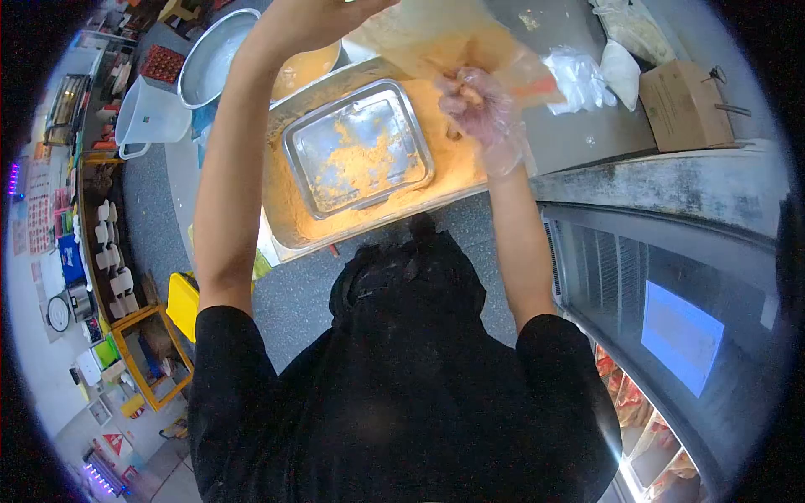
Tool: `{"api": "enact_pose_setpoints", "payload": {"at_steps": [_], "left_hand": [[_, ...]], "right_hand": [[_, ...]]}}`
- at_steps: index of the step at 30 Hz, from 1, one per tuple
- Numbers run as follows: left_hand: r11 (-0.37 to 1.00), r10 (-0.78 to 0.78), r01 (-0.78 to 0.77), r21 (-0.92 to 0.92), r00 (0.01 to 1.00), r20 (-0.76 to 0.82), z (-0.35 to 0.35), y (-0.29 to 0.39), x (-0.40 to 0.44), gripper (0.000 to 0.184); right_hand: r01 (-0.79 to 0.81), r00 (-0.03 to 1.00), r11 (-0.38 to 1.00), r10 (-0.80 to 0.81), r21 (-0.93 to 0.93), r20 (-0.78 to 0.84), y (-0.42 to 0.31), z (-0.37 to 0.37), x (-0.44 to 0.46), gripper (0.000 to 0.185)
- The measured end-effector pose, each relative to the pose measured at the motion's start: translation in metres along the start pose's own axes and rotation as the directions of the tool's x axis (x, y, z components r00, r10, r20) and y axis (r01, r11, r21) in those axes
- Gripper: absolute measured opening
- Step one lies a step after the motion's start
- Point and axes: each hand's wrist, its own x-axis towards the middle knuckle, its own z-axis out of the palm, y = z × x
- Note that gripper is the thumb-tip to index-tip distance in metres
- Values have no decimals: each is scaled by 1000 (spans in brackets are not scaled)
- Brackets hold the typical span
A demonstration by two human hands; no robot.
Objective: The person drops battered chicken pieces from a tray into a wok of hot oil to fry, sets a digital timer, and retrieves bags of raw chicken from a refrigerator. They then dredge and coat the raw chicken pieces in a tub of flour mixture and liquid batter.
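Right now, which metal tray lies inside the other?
The smaller tray, its shiny bottom showing through scattered orange powder; the larger tray surrounds it.

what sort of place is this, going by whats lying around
Probably a small food-prep kitchen or the back of a food shop: there are loose orange crumbs across the work area, a plastic-gloved right hand over them, and a large metal bowl nearby.

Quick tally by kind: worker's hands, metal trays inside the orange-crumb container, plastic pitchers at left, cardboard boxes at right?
Hands (left hand, right hand): 2
Metal tray: 1
Plastic pitcher: 1
Cardboard box: 1
Total: 5
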Motion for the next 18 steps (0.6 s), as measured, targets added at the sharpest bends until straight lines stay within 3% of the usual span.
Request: {"api": "enact_pose_setpoints", "payload": {"at_steps": [3, 4, 6, 9, 12, 14, 16, 18], "left_hand": [[999, 53, -52, 17, 997, -61, 5, -6, 3, 12], [999, 30, -28, 29, 998, -55, 2, -6, 3, 11], [998, -23, 25, 55, 999, -42, -7, -7, 5, 11], [999, 17, -18, 39, 999, 31, -19, -10, 2, 10], [995, 21, -27, 92, 998, 62, -35, -13, -8, 12], [997, -25, 20, 79, 998, 54, -53, -12, -16, 13], [993, -70, 65, 101, 997, 43, -80, -13, -30, 15], [982, -104, 99, 163, 994, 22, -120, -19, -49, 17]], "right_hand": [[-155, 988, 981, 157, -114, 7, -11, 23, -2, 29], [-153, 987, 916, 127, -370, -94, -12, 31, -6, 31], [-200, 968, 596, -4, -778, -251, -10, 42, -17, 37], [-257, 966, 280, 90, -925, -241, -12, 15, -29, 37], [-357, 933, -17, 45, -934, -358, -21, 80, -38, 61], [-436, 899, 124, 97, -891, -426, -12, 70, -26, 60], [-333, 943, 354, 119, -874, -311, 16, 60, -10, 57], [-26, 1000, 645, 24, -764, -14, 67, 61, 17, 51]]}}
